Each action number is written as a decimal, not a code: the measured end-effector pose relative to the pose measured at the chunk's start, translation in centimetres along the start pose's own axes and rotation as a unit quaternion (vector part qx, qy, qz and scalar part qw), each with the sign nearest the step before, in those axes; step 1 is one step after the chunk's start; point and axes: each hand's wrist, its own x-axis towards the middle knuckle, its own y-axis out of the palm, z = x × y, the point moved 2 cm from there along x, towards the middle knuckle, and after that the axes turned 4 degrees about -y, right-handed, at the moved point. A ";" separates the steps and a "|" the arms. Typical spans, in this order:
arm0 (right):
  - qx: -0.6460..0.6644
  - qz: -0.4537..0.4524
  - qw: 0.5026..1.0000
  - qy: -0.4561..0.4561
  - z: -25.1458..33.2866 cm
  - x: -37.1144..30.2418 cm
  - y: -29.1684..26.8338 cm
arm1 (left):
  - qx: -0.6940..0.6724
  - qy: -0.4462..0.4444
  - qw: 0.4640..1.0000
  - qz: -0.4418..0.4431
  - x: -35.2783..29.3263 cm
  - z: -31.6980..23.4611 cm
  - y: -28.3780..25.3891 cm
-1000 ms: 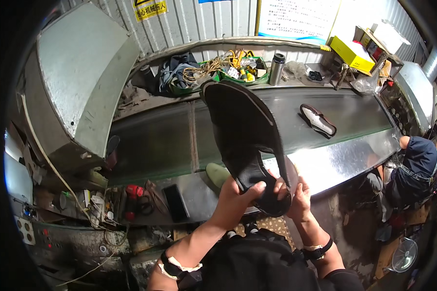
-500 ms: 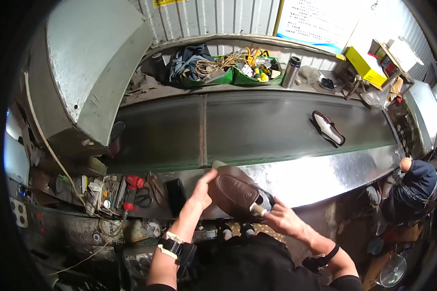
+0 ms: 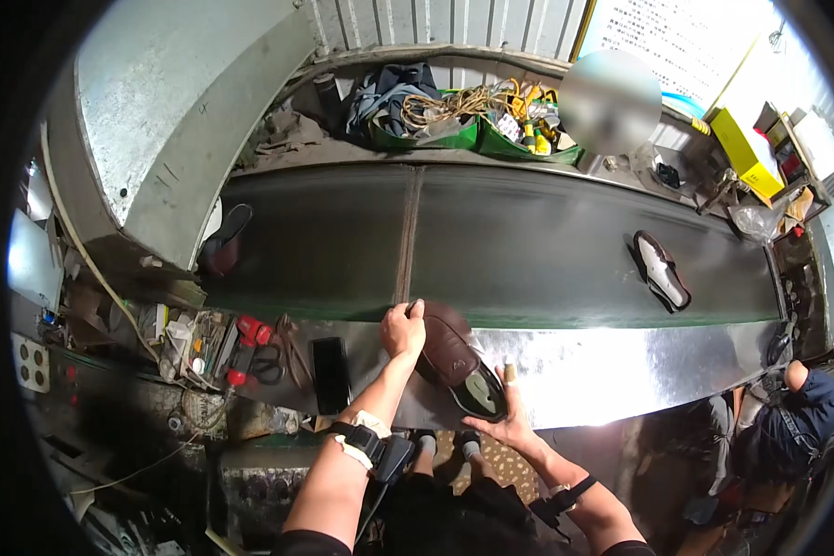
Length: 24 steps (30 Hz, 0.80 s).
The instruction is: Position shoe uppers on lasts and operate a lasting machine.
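A brown leather slip-on shoe (image 3: 445, 345) is held over the metal ledge, toe pointing away from me and heel toward me. My left hand (image 3: 404, 332) is closed on the toe end. My right hand (image 3: 508, 415) cups the heel, its thumb and fingers on either side of it; one finger wears a tan wrap. In the shoe's opening shows a green insert (image 3: 479, 387) with a small hole, perhaps a last. On the dark conveyor belt (image 3: 537, 241) lies another brown shoe (image 3: 663, 271) with a white inside. A further dark shoe (image 3: 229, 243) sits partly behind the metal hood.
The grey metal hood (image 3: 195, 102) covers the belt's left end. A black phone (image 3: 330, 375), scissors (image 3: 267, 366) and a red tool (image 3: 250, 338) lie on the ledge at left. Green bins (image 3: 435, 139) stand behind the belt. A co-worker (image 3: 797, 417) is at far right.
My right hand has gone from fingers closed at the shoe's opening to cupping the heel. The green insert now shows in the opening. More of the shoe by the hood is visible.
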 end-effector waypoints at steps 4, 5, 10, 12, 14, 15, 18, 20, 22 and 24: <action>-0.001 0.064 0.998 0.017 1.6 -3.3 -3.3 | -0.065 -0.092 0.987 0.119 -3.9 2.1 -0.1; 0.001 0.087 0.996 0.032 2.1 -4.5 -4.8 | -0.100 -0.112 0.978 0.142 -5.5 2.5 0.0; 0.024 0.152 0.986 0.069 2.0 -8.3 -7.7 | 0.020 -0.086 0.994 0.071 -11.5 0.6 2.2; 0.007 0.147 0.988 0.045 1.2 -8.9 -7.4 | 0.113 -0.030 0.992 0.040 -13.0 -0.5 3.0; 0.017 0.134 0.990 0.033 0.4 -9.3 -6.9 | 0.092 -0.051 0.993 0.048 -12.9 -0.9 3.3; 0.026 0.114 0.993 0.029 0.1 -9.4 -6.6 | 0.077 -0.059 0.994 0.055 -12.6 -0.8 3.2; -0.001 0.155 0.987 0.031 -0.5 -9.4 -6.2 | 0.024 -0.071 0.995 0.063 -11.7 -0.1 2.4; 0.029 0.167 0.985 0.014 0.1 -9.3 -6.5 | -0.013 -0.088 0.993 0.073 -11.5 0.6 1.6; 0.092 0.187 0.978 0.020 1.4 -8.6 -6.7 | -0.078 -0.071 0.993 0.049 -11.9 0.9 0.2; 0.209 0.206 0.956 0.018 3.6 -7.6 -6.8 | -0.125 -0.076 0.989 0.024 -12.6 1.3 -2.2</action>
